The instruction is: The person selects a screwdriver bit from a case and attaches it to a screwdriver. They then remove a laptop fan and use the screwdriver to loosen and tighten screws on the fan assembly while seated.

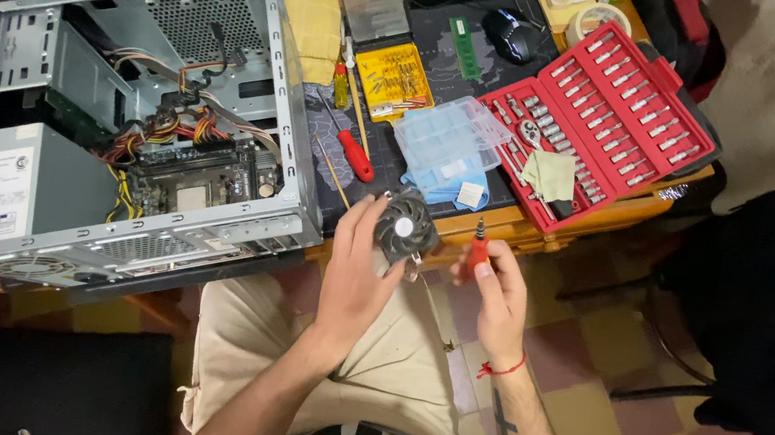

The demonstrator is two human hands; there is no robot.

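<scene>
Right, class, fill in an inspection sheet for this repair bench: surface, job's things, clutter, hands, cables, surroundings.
Surface: dark mat on a wooden table, crowded.
Job's things: cooler fan; small red screwdriver; open computer case on its side.
Clutter: red socket set, clear organiser box, yellow bit case, red-handled screwdriver, mouse.
Hands: left hand holds the fan; right hand grips the small screwdriver.
Cables: coloured wire bundle inside the case.
Surroundings: checkered floor.
</scene>
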